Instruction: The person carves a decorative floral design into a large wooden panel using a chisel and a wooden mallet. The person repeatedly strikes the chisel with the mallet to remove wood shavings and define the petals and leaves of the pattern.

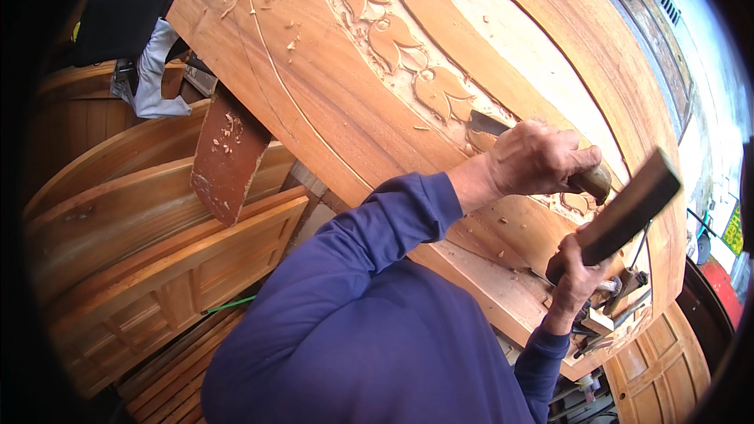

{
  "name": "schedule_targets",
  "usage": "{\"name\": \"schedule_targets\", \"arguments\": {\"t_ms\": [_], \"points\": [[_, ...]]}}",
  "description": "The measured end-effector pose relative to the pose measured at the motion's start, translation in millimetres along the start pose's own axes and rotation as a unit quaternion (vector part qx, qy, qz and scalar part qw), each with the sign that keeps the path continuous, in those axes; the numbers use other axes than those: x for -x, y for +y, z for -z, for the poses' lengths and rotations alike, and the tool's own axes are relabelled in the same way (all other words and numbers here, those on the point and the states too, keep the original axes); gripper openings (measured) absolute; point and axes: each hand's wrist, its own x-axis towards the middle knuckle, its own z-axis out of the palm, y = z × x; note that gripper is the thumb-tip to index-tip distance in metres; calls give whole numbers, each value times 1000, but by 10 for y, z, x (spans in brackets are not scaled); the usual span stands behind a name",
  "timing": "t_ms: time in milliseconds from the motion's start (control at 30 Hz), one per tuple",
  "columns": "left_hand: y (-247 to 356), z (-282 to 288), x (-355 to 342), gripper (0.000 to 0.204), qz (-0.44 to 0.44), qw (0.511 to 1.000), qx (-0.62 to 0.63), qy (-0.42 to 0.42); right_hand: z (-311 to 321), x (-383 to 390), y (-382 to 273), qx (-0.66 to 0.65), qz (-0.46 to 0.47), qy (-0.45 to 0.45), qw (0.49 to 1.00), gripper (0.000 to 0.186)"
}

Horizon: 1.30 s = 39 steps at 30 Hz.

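A: What did the left hand (542,159) have in its grip?

B: It was clamped around a chisel (488,122); the blade protruded on one side of the fist and the butt of the handle on the other. The blade's end lay at the carved band of the panel (330,122), beside the row of flowers (393,41).

A: And the right hand (577,276)?

B: Closed about a dark mallet (635,206), tilted upward, its upper part near the chisel's butt but apart from it (the mallet was slightly blurred).

A: Where was the panel?

B: In front of the person, running from the upper left toward the lower right. Shavings (293,42) were scattered over it. Tools (628,310) lay just beside the right hand.

A: Other items noted?

B: A reddish board (226,159), also bearing shavings, sat below the panel's left edge; doors (177,290) stood stacked near it.
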Motion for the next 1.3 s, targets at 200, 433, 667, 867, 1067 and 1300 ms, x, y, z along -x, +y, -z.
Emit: {"name": "schedule_targets", "arguments": {"t_ms": [200, 433, 667, 867, 1067, 1300], "points": [[-23, 34, -18, 40, 12, 999, -11, -44, -159, 71, 24, 24, -3, -33, 999, 38], [-46, 44, 7, 39, -4, 1000, 2, -21, -214, 91, -121, -78, 19, 26, 996, 31], [-93, 39, 49, 44, -21, 1000, -6, -3, -130, 127, -238, -102, -30, 11, 994, 36], [-83, 130, 17, 30, -17, 999, 4, -40, -332, 149, -90, -30, -23, 11, 999, 42], [-97, 171, 15, 40, -41, 999, 11, -3, -367, 182, -57, -56, 60, 17, 996, 43], [-131, 173, 34, 50, -57, 997, 43, 36, -244, 207, -209, -133, 20, 52, 990, 52]]}}
